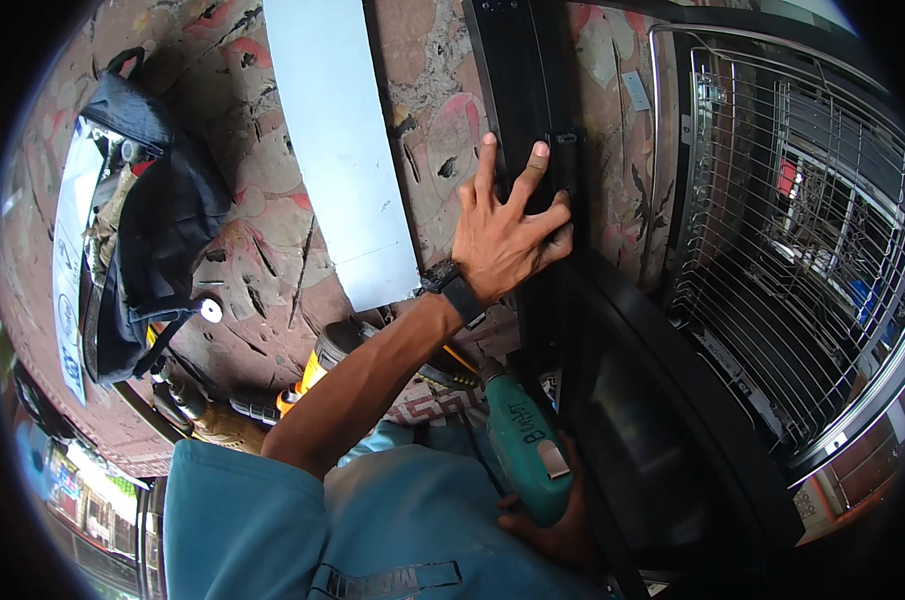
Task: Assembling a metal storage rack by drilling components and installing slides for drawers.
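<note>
My left hand [513,235], wearing a black watch [458,290] at the wrist, is spread on a long black rail [518,80]. Its fingers are apart and hold nothing. Low in the middle, close to my body, my right hand [568,540] is wrapped around a green power drill [528,440]. The drill's nose points up toward the rail's near part; its tip is hard to make out. Part of my right hand is hidden behind the drill body. Beside the rail on the right is a black framed panel [663,420] with a dark, glossy face.
A long white board [343,150] lies left of the rail. Farther left is a dark tool bag [163,230] with items in it. Tools, one a yellow-and-black piece [318,365], lie by my left arm. A wire rack [793,230] stands on the right. The patterned floor covering [263,230] is worn.
</note>
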{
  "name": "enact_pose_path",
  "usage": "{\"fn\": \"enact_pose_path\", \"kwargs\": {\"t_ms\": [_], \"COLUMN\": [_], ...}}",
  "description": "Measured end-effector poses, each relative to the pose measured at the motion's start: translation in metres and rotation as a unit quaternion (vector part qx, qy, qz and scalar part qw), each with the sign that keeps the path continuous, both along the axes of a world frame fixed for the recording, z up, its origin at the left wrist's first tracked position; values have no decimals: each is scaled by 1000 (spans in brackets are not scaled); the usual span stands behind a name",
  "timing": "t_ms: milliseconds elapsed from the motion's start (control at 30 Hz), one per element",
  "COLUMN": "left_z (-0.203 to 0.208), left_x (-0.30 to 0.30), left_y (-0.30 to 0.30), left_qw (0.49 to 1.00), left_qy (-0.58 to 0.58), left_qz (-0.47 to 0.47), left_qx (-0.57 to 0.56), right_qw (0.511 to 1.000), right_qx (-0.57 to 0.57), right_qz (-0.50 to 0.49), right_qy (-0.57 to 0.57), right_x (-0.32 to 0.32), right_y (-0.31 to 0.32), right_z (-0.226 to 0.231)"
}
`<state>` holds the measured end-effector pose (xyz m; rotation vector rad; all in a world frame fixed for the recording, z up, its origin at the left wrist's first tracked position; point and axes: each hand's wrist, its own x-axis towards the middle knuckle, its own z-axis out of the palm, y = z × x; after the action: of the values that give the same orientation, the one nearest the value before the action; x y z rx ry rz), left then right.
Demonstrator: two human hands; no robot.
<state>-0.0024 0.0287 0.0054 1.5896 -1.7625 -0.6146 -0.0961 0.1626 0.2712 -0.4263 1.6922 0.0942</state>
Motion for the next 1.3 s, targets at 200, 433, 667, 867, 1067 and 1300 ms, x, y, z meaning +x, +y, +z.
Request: {"fn": "enact_pose_path", "kwargs": {"t_ms": [200,433,667,867,1067,1300], "left_z": [1,-3,1,-6,0,2], "left_x": [0,4,3,2,1,1], "left_y": [0,1,-2,1,0,0], "left_qw": [1000,999,998,999,999,999], "left_qy": [-9,-6,2,13,3,-15], "left_qz": [9,17,22,11,18,16], "left_qx": [-15,-36,-58,-49,-50,-47], "right_qw": [983,922,946,888,878,888], "right_qx": [-128,-203,-268,-426,-451,-434], "right_qz": [123,306,5,-105,-130,-50], "right_qy": [49,122,182,141,90,144], "right_x": [11,27,48,86,77,63], "right_y": [10,19,19,-34,-85,-106], "right_z": [-1,-2,47,50,24,-3]}}
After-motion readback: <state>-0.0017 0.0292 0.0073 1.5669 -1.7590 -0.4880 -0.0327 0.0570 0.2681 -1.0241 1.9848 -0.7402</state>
